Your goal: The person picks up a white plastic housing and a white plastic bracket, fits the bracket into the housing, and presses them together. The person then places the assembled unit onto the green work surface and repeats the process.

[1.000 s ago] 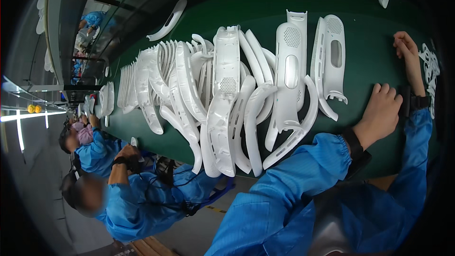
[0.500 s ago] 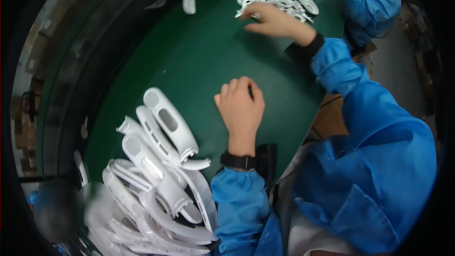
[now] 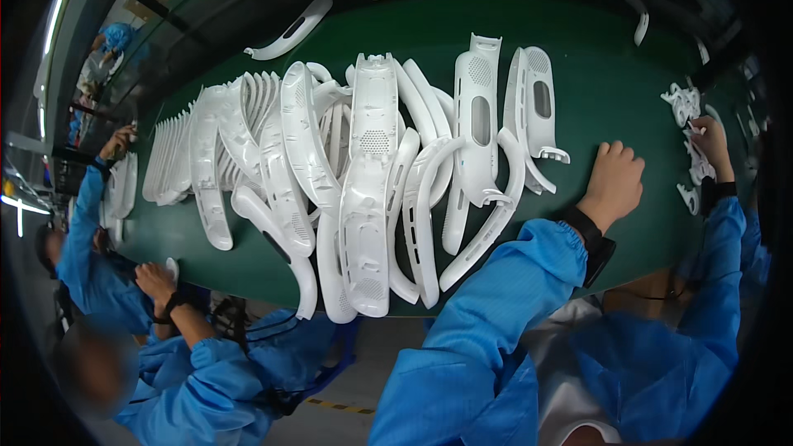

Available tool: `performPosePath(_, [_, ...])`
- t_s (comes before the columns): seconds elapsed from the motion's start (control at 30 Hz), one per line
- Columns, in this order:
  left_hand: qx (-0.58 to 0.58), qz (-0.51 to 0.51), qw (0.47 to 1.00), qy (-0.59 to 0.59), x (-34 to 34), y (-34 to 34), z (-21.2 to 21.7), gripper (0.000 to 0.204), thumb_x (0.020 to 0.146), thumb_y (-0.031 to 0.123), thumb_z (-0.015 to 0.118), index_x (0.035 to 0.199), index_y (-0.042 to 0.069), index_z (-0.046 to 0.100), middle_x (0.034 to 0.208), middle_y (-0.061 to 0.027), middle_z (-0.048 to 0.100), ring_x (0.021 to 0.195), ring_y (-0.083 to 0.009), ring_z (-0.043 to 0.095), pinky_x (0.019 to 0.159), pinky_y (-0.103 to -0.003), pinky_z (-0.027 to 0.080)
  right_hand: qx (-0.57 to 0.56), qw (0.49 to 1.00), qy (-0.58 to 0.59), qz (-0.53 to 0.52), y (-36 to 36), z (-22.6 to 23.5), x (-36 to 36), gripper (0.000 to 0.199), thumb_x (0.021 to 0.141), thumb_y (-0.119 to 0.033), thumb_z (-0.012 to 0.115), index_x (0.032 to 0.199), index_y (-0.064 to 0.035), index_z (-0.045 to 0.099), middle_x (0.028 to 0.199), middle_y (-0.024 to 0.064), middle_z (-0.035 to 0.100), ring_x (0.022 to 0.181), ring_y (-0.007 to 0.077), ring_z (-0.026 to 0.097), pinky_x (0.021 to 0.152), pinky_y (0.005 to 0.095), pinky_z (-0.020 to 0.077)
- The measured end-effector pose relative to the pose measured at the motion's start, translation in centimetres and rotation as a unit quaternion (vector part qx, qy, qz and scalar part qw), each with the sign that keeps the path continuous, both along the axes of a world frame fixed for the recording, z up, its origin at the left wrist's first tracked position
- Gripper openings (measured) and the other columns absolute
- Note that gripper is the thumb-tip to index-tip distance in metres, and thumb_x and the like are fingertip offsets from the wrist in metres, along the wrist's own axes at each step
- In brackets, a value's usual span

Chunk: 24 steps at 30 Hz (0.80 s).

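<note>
My left hand [image 3: 613, 185] rests back-up on the green table, right of the large white parts. Its fingers are curled under, so anything inside them is hidden. Farther right, my right hand [image 3: 714, 149] is at a cluster of small white plastic parts [image 3: 682, 104], its fingertips closed together on one of them. Nearest to my left hand stands a long curved white plastic shell [image 3: 541, 128] with a dotted grille and an oval slot. Beside it lies a similar white shell [image 3: 477, 144].
A big heap of curved white shells [image 3: 376, 190] fills the middle of the green table [image 3: 578, 58], stacked in rows toward the left. A single shell [image 3: 293, 30] lies at the far side. On the left, a co-worker in blue sleeves [image 3: 198, 380] has hands near the table.
My view has swung left, bringing the whole heap and the co-worker into sight. My right hand's spread fingers have closed at the small parts. My left hand remains curled.
</note>
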<state>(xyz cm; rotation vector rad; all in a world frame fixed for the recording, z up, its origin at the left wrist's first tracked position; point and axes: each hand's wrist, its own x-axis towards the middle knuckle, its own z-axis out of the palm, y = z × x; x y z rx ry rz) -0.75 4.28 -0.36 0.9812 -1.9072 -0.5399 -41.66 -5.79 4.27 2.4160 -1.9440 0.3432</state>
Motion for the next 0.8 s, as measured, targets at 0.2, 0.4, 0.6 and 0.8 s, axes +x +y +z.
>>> performPosePath(0.2, [0.021, -0.007, 1.0, -0.005, 1.0, 0.0, -0.5, 0.01, 0.073, 0.014, 0.064, 0.078, 0.006, 0.064, 0.082, -0.0086, 0.058, 0.089, -0.0256, 0.05, 0.082, -0.038, 0.037, 0.022, 0.995, -0.041, -0.093, -3.2, 5.3, 5.2, 0.019, 0.081, -0.009, 0.064, 0.093, 0.0046, 0.059, 0.082, 0.0104, 0.063, 0.079, 0.018, 0.06, 0.072, 0.0326, 0.0466])
performPosePath(0.4, [0.024, 0.004, 0.999, -0.048, 0.2, 0.1, 0.2, 0.013, 0.071, 0.015, 0.066, 0.082, 0.007, 0.065, 0.083, -0.0087, 0.059, 0.09, -0.025, 0.05, 0.081, -0.038, 0.036, 0.086, 0.946, -0.289, 0.115, -7.7, 7.2, 18.0, 0.026, 0.096, -0.018, 0.054, 0.116, -0.0016, 0.051, 0.095, 0.0002, 0.056, 0.079, 0.0065, 0.054, 0.073, 0.0235, 0.046])
performPosePath(0.6, [0.016, 0.003, 0.998, -0.06, 0.3, 0.0, 0.6, 0.015, 0.07, 0.014, 0.066, 0.083, 0.007, 0.065, 0.084, -0.0088, 0.059, 0.089, -0.0256, 0.051, 0.08, -0.038, 0.037, 0.253, 0.906, -0.247, 0.234, -11.7, 8.9, 39.9, 0.026, 0.09, -0.014, 0.06, 0.112, -0.0017, 0.06, 0.078, 0.0014, 0.062, 0.067, 0.0087, 0.057, 0.057, 0.0227, 0.0461])
performPosePath(0.8, [0.04, -0.005, 0.996, -0.078, 0.2, -0.3, 0.7, 0.015, 0.075, 0.017, 0.061, 0.085, 0.007, 0.066, 0.084, -0.0076, 0.059, 0.091, -0.0243, 0.051, 0.082, -0.037, 0.037, 0.043, 0.916, -0.037, 0.398, -16.5, 7.1, 51.1, 0.04, 0.077, -0.02, 0.066, 0.112, -0.002, 0.059, 0.091, 0.0198, 0.067, 0.083, 0.0329, 0.066, 0.072, 0.0406, 0.0516])
